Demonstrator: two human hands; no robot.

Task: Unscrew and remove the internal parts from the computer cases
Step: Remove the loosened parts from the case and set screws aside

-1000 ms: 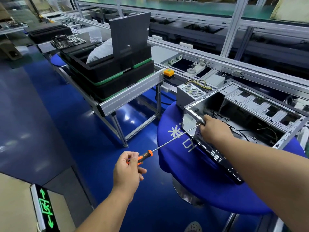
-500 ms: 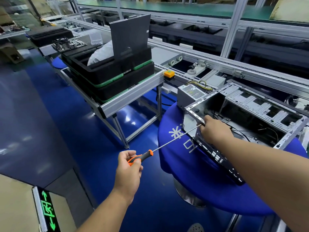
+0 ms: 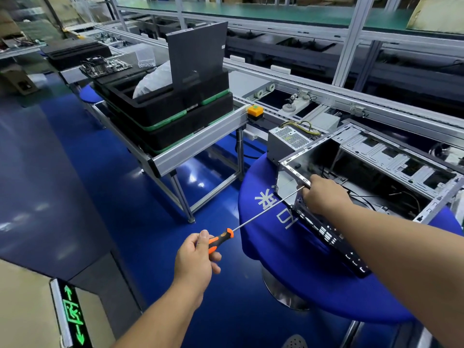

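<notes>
Two bare hands work at an open computer case (image 3: 371, 172) that lies on its side on a round surface (image 3: 288, 249) draped in blue cloth with white lettering. Left hand (image 3: 194, 259): fingers curled round the orange-and-black handle of a long-shafted screwdriver (image 3: 221, 239), thumb laid along the top of the handle. The thin steel shaft slants up and to the right, its tip meeting the case at the near left corner, just beside the right hand (image 3: 324, 194). Right hand: fingers curled over the upper rim of the case at that corner, gripping the metal edge; the fingertips are hidden behind the rim. Inside the case, loose black cables (image 3: 371, 197) lie on the floor of the chassis, and perforated drive-bay brackets (image 3: 391, 156) line its far wall. A grey power supply unit (image 3: 286, 144) with a mesh top and yellow-and-black wires stands on the far left edge of the surface, touching or just beside the case. Left of the surface, an aluminium-frame conveyor table (image 3: 198, 144) carries stacked black foam trays (image 3: 170, 114) with green layers; a dark flat panel (image 3: 195, 56) stands upright in the top tray beside a white plastic bag (image 3: 153, 81). An orange push-button (image 3: 255, 112) sits at the corner of that frame
</notes>
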